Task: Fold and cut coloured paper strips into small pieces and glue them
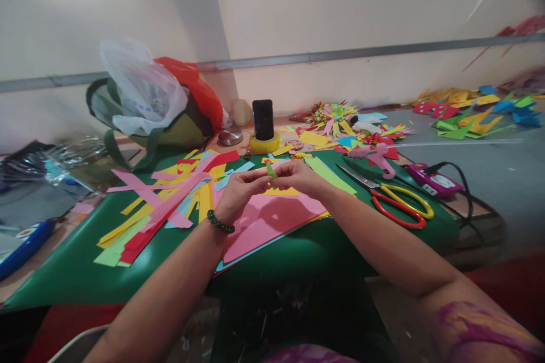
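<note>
Between the fingertips of both hands is a small folded piece of green paper [271, 172]. My left hand [240, 190], with a dark beaded bracelet [220, 222] at the wrist, pinches it from the left. From the other side my right hand [300, 177] pinches the same piece. Both hands hover over a stack of coloured paper sheets [272, 224], pink on top. Left of them lies a loose pile of paper strips [166, 198] in pink, red, yellow, blue and green. Fingers partly cover the green piece, so its full shape is hidden.
Scissors [389, 198] with red and yellow handles lie at right, near a pink glue gun [374, 157] and a purple box with a cable [434, 180]. A phone [263, 119] stands on a yellow tape roll [264, 144]. A bag [170, 125] stands back left.
</note>
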A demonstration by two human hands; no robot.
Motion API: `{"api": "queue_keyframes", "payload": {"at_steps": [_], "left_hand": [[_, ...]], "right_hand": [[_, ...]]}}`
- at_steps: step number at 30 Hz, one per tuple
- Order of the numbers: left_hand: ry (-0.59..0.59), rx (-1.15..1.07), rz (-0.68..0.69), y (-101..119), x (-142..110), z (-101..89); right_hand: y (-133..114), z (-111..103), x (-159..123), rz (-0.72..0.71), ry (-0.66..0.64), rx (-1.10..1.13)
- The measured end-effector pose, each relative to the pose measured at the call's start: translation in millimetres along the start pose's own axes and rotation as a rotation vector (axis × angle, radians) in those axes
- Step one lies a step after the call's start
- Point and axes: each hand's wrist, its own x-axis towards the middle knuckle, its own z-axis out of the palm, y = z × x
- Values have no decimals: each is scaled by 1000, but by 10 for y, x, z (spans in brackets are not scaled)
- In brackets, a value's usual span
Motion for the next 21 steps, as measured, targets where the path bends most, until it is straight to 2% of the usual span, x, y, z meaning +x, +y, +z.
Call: {"api": "queue_keyframes", "payload": {"at_steps": [6, 15, 21], "left_hand": [[39, 21, 46, -8, 7, 3], [0, 175, 140, -13, 2, 9], [-35, 197, 105, -7, -13, 27]], "right_hand": [[39, 30, 22, -23, 52, -14], [24, 83, -9, -255, 224, -239], [45, 53, 1, -302, 231, -248]]}}
